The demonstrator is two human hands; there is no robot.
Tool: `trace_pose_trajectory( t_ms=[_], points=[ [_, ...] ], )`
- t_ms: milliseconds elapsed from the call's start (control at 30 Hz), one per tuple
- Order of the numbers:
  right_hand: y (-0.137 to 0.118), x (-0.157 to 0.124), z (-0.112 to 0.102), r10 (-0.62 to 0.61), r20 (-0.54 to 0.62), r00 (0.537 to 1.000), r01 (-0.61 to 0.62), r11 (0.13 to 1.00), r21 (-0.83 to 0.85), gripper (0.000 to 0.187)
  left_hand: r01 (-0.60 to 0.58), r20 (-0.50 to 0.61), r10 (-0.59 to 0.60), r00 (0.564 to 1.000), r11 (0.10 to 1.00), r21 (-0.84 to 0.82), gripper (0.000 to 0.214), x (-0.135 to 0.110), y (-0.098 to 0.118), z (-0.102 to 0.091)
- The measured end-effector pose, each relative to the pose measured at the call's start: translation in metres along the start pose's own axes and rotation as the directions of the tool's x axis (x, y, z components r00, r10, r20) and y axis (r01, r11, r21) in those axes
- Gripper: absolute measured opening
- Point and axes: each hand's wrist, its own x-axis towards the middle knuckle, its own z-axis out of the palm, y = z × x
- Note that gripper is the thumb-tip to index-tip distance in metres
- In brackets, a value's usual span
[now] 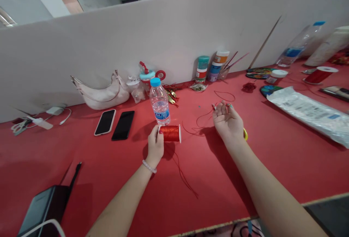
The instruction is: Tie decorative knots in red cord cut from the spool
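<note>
Head view: left fingers clasp red spool at left end; right fingers half-open.

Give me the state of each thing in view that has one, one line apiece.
Red thread spool: held on its side in the left grip.
Right grip: palm up, fingers loosely curled; whether it pinches anything is unclear.
Near water bottle: upright, capped.
Pink-edged smartphone: flat, screen dark.
Black smartphone: flat, screen dark.
Teal-lidded jar: upright, closed.
Second red spool: standing on end.
</note>
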Motion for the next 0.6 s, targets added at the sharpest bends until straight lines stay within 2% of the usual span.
trace_pose_trajectory(
  t_ms=[100, 167, 233, 267, 400, 500, 600],
  points=[
    [-0.005, 0.003, -0.001, -0.042, 0.001, 0.999, 0.042, 0.999, -0.018, 0.007, 0.127, -0.096, -0.135, 0.986, 0.988, -0.082, 0.016, 0.004, -0.003, 0.002],
    [-0.010, 0.006, -0.005, -0.081, -0.020, 0.997, 0.080, 0.997, -0.018, 0.010, 0.243, -0.183, -0.286, 0.941, 0.943, -0.227, 0.018, 0.007, -0.005, 0.002],
    [-0.018, 0.012, -0.010, -0.126, -0.034, 0.991, 0.125, 0.992, -0.019, 0.013, 0.293, -0.245, -0.388, 0.888, 0.891, -0.347, 0.022, 0.012, -0.007, 0.001],
    [-0.021, 0.015, -0.013, -0.151, -0.039, 0.988, 0.150, 0.988, -0.029, 0.014, 0.299, -0.259, -0.412, 0.874, 0.874, -0.382, 0.024, 0.014, -0.008, 0.001],
    [-0.032, 0.026, -0.024, -0.231, -0.097, 0.968, 0.221, 0.970, -0.104, 0.016, 0.298, -0.261, -0.441, 0.858, 0.844, -0.446, 0.029, 0.018, -0.009, -0.003],
    [-0.034, 0.029, -0.028, -0.241, -0.147, 0.959, 0.227, 0.968, -0.105, 0.013, 0.284, -0.270, -0.451, 0.851, 0.826, -0.487, 0.025, 0.019, -0.007, -0.003],
    [-0.036, 0.029, -0.031, -0.242, -0.122, 0.963, 0.223, 0.964, -0.147, 0.006, 0.295, -0.219, -0.464, 0.858, 0.795, -0.529, 0.025, 0.021, -0.002, -0.004]
  ],
)
